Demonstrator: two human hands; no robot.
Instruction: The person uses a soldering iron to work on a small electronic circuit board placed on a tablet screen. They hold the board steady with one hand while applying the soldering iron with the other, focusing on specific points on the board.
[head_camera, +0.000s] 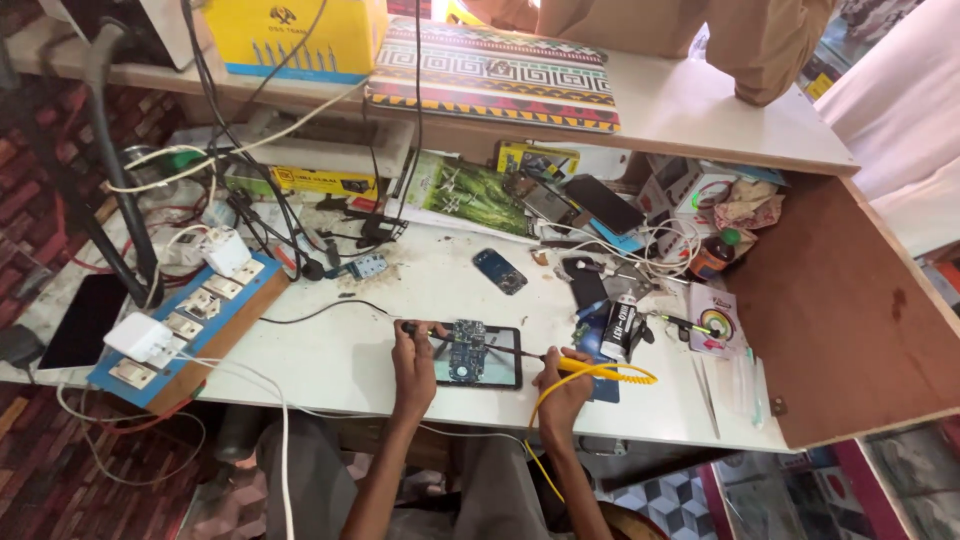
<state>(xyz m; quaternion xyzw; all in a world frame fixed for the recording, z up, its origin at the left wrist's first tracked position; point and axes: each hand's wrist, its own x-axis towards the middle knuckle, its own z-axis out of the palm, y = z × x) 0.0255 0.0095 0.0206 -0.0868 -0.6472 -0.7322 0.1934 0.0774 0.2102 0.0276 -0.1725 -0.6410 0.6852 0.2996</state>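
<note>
A small blue circuit board lies on a dark tablet-like pad near the front edge of the white workbench. My left hand rests at the pad's left side, holding a thin black-tipped tool against the board's left edge. My right hand is at the pad's right side, gripping a yellow-handled soldering iron whose thin tip points left toward the board. A yellow cable runs from the iron down past my right wrist.
A blue switch board with white plugs sits at the left. Several phones, a black tube, white boxes and tangled cables crowd the back and right. A dark phone lies mid-bench. A patterned laptop cover and yellow box are on the upper shelf.
</note>
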